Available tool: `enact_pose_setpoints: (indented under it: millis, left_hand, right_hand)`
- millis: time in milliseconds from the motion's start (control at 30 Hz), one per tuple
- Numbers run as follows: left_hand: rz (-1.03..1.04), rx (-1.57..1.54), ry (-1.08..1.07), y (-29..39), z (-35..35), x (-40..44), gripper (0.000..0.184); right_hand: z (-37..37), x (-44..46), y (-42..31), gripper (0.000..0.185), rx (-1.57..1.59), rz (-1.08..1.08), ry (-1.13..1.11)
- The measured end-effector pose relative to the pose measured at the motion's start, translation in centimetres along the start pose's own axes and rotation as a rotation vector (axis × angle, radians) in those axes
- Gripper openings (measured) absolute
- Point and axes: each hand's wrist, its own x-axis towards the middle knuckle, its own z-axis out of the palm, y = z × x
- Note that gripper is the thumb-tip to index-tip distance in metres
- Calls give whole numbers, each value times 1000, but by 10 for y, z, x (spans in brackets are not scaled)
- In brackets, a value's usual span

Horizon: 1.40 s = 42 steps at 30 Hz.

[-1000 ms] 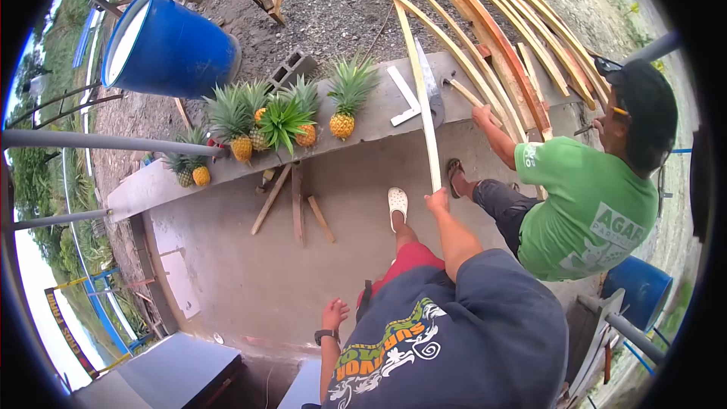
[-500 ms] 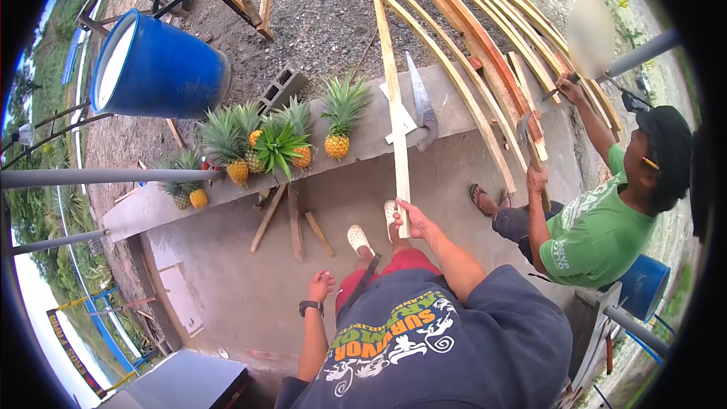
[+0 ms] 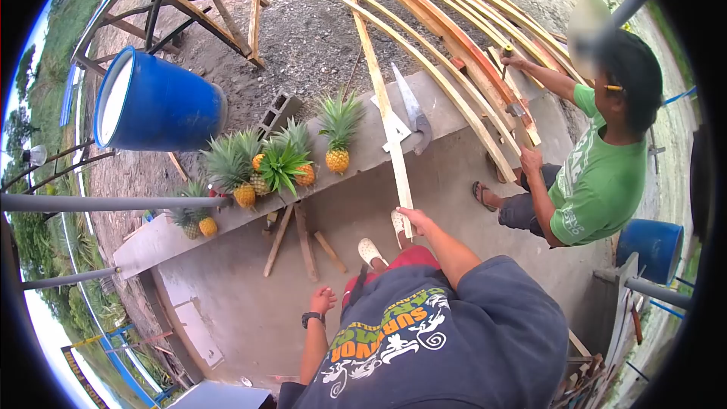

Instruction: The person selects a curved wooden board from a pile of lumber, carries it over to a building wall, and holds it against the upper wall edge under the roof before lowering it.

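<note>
My right hand (image 3: 415, 221) is closed around the near end of a long, pale wooden strip (image 3: 386, 125). The strip runs forward across a low concrete ledge, its far end resting beyond it on the gravel side. My left hand (image 3: 323, 301), with a dark watch at the wrist, hangs low beside my left leg. Its fingers are loosely curled and nothing shows in them. Close to the strip on the ledge lie a handsaw (image 3: 413, 110) and a white triangular square (image 3: 395, 130), partly covered by the strip.
Several pineapples (image 3: 337, 135) stand along the ledge (image 3: 144, 246), with a blue barrel (image 3: 159, 102) behind. Long timbers (image 3: 454, 42) stretch away at the right. There a co-worker in a green shirt (image 3: 598, 182) handles a yellow-ended tool (image 3: 507, 51) over a beam. Wooden legs (image 3: 305, 242) lean below the ledge.
The view has shifted slightly. The co-worker has moved a little left, with one hand now on a yellow-ended tool over the beam. My right hand stays on the wooden strip.
</note>
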Motion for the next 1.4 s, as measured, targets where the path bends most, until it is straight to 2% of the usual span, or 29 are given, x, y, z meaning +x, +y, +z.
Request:
enact_pose_setpoints:
  millis: [67, 133, 167, 233, 333, 400, 567, 700, 800, 900, 1000, 1033, 1067, 1100, 1133, 1167, 1233, 1367, 1400]
  left_hand:
    - [-120, -55, 28, -17, -9, -14, 41]
    - [-155, -57, 15, -43, -18, -8, 43]
    - [-197, -62, 5, -47, -21, -12, 46]
    - [-209, -47, -2, -51, -22, -16, 45]
    - [-185, -73, -16, -46, -17, -15, 45]
    - [-165, -76, 4, -35, -6, -8, 46]
    - [-74, -30, -37, 13, 13, 4, 47]
    - [45, -19, -49, 46, 21, 7, 44]
    - [54, -38, -69, 60, 22, 6, 43]
    - [-5, -8, -69, 55, 20, 4, 42]
    - [-92, 83, -80, 42, 12, -3, 42]
    - [-116, 97, -83, 37, 7, -6, 42]
    - [-154, 143, -85, 36, 8, -8, 42]
    - [-198, 188, -76, 35, 3, -14, 42]
    - [-228, 219, -82, 30, -2, -16, 43]
    - [-242, 219, -75, 25, -4, -15, 43]
    - [-283, 333, -103, 19, -14, -17, 42]
    - [-345, 327, -69, 21, -14, -9, 41]
    - [-359, 329, -60, 24, -14, -8, 40]
  right_hand:
    - [-5, 14, 21, 27, -26, -16, 88]
    - [-6, 23, 25, 30, -227, -82, 190]
    - [-6, 26, 31, 30, -219, -72, 192]
    - [-10, 33, 38, 38, -418, -213, 186]
    - [-2, 19, 24, 33, -537, -89, 171]
    - [1, 7, 20, 32, -574, -81, 198]
    - [-9, 26, 27, 28, -671, -215, 193]
    - [-25, 53, 30, 26, -829, -182, 180]
    - [-64, 65, 45, 30, -876, -248, 129]
    - [-109, 83, 38, 46, -502, -138, 484]
    - [-175, 98, 24, 59, -409, -152, 945]
    - [-201, 97, 17, 60, -249, -169, 1037]
    - [-240, 107, 11, 58, 5, -126, 1022]
    - [-269, 110, 3, 57, 184, -161, 1136]
    - [-308, 111, -3, 62, 575, -254, 955]
    - [-313, 73, -35, 71, 762, -303, 851]
    - [-369, 87, -42, 79, 1034, -412, 834]
    - [-408, 85, -82, 80, 1280, -619, 846]
    - [-419, 90, -85, 77, 1256, -667, 777]
